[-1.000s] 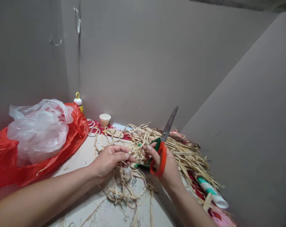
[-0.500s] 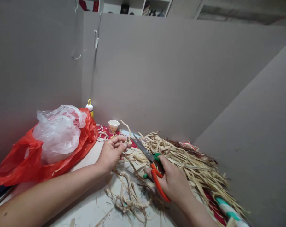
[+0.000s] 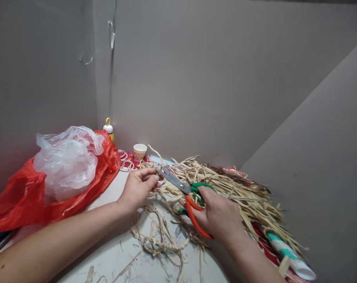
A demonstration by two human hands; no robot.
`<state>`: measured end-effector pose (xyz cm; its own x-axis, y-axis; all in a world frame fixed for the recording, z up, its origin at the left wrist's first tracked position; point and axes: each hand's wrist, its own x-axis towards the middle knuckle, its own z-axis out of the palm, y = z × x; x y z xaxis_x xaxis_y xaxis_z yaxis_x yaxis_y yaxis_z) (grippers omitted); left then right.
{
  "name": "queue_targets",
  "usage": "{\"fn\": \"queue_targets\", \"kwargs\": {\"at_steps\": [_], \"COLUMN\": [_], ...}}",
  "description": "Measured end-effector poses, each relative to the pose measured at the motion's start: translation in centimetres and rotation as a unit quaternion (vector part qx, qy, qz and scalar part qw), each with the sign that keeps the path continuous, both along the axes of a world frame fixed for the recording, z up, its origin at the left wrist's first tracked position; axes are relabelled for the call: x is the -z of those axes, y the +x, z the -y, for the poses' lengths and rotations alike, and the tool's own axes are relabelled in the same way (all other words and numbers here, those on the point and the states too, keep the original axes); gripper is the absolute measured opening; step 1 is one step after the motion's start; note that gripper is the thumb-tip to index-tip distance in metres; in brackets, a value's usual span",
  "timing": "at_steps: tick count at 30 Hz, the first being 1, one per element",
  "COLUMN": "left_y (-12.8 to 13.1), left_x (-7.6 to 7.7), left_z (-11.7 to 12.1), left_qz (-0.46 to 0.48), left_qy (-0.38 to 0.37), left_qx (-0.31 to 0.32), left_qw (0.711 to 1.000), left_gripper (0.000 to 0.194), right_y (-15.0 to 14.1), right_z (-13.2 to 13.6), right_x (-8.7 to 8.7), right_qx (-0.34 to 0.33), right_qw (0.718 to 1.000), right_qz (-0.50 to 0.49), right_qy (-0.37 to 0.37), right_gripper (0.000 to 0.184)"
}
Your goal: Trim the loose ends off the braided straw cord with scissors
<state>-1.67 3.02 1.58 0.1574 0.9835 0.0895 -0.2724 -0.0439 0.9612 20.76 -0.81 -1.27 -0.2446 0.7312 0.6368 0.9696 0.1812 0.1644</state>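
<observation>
Grip (image 3: 216, 210) on scissors (image 3: 174, 179); grey walls (image 3: 178, 74)

On the table (image 3: 107, 196), at left, an upper bag (image 3: 67, 161) lies on a lower bag (image 3: 15, 196), with a bottle (image 3: 108, 129) behind them. Cord loops (image 3: 126, 170) lie between the bags and a cup (image 3: 140, 153). A straw heap (image 3: 234, 192) is at right, a tube (image 3: 289, 253) at its near edge. Scissors (image 3: 178, 184) in the right hand (image 3: 222, 214) reach a strand (image 3: 155, 152) in the left hand (image 3: 137, 188); tangled cord (image 3: 154, 245) lies nearer.
</observation>
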Motion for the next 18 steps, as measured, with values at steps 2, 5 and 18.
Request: {"fn": "queue_targets", "kwargs": {"at_steps": [2,5,18], "left_y": [0.04,0.11,0.15], "left_x": [-0.02,-0.02,-0.17], "left_z": [0.0,-0.06,0.05], "left_qz": [-0.003,0.004,0.04], "left_qy": [0.003,-0.006,-0.024], "left_qx": [0.004,-0.006,0.006], "left_qw": [1.0,1.0,0.999], "left_gripper": [0.015,0.013,0.013], "right_y": [-0.04,-0.13,-0.37], "right_z": [0.04,0.11,0.35], "right_x": [-0.04,-0.16,-0.17], "right_qx": [0.006,0.008,0.001], "right_qw": [1.0,1.0,1.0], "right_qz": [0.005,0.006,-0.018], "right_qy": [0.011,0.021,0.001], "right_gripper": [0.034,0.039,0.036]}}
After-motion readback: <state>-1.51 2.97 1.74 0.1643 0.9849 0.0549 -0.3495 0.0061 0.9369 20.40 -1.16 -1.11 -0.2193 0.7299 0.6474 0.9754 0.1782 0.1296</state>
